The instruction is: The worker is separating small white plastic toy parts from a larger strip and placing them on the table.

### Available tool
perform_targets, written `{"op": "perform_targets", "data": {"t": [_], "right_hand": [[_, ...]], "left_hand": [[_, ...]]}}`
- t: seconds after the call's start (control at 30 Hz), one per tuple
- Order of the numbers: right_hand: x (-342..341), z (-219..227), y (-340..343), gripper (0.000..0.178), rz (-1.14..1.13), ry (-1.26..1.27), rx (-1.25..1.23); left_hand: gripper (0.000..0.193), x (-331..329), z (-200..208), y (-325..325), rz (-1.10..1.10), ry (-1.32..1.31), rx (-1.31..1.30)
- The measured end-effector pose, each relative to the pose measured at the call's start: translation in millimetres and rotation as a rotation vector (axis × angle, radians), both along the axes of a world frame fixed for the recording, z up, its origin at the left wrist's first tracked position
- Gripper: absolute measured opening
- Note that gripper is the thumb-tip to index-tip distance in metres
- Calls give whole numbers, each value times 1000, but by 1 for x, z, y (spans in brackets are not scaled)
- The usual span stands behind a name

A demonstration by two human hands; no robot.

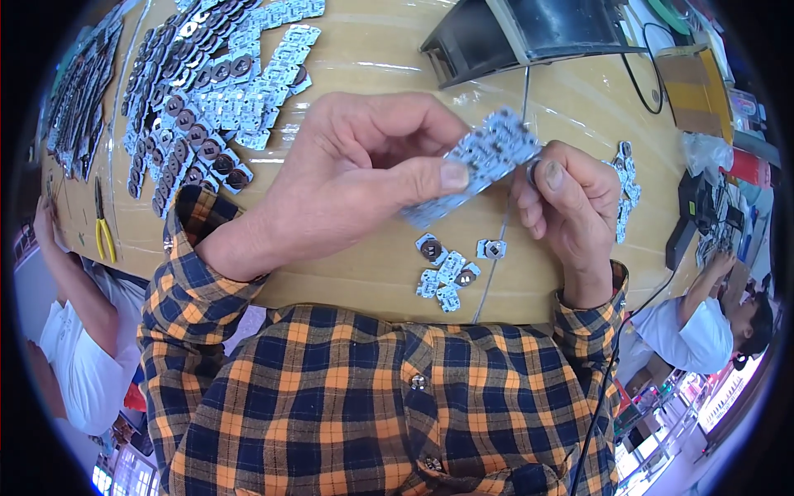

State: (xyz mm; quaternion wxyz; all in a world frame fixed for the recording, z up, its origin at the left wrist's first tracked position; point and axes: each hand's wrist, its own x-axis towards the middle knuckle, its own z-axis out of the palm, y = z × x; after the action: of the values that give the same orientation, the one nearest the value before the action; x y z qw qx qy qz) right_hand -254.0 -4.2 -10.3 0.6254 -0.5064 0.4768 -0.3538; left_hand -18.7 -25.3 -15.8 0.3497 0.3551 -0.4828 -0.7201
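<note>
A pale panel of small circuit boards (494, 150) is held tilted above the table, in front of my chest. My left hand (335, 178) is closed on its left part, thumb on top. At the panel's right end, my right hand (576, 192) pinches the edge between thumb and fingers. A dark round part shows by the right thumb, partly hidden. Below the hands lies a small group of separate circuit boards (451, 266), some with dark round parts. One more single board (492, 249) lies just right of them.
Many board strips with round brown parts (194, 140) are heaped at the far left. Yellow-handled pliers (104, 231) lie at the left. A black open-sided box (529, 37) stands at the back. More boards (626, 190) lie to the right. Two people sit at either side.
</note>
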Motion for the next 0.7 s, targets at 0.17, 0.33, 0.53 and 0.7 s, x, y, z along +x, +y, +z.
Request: {"op": "perform_targets", "data": {"t": [0.17, 0.33, 0.53, 0.7], "right_hand": [[-2, 0, 3, 29, 52, -14, -31], [5, 5, 6, 29, 70, 126, -177], [8, 2, 2, 30, 66, 181, -336], [8, 1, 3, 30, 43, 203, -358]], "left_hand": [[18, 2, 6, 1, 168, 126, -62], [18, -1, 12, 8, 361, 240, 150], [12, -1, 8, 7, 315, 302, 270], [12, 0, 5, 5, 306, 276, 238]]}}
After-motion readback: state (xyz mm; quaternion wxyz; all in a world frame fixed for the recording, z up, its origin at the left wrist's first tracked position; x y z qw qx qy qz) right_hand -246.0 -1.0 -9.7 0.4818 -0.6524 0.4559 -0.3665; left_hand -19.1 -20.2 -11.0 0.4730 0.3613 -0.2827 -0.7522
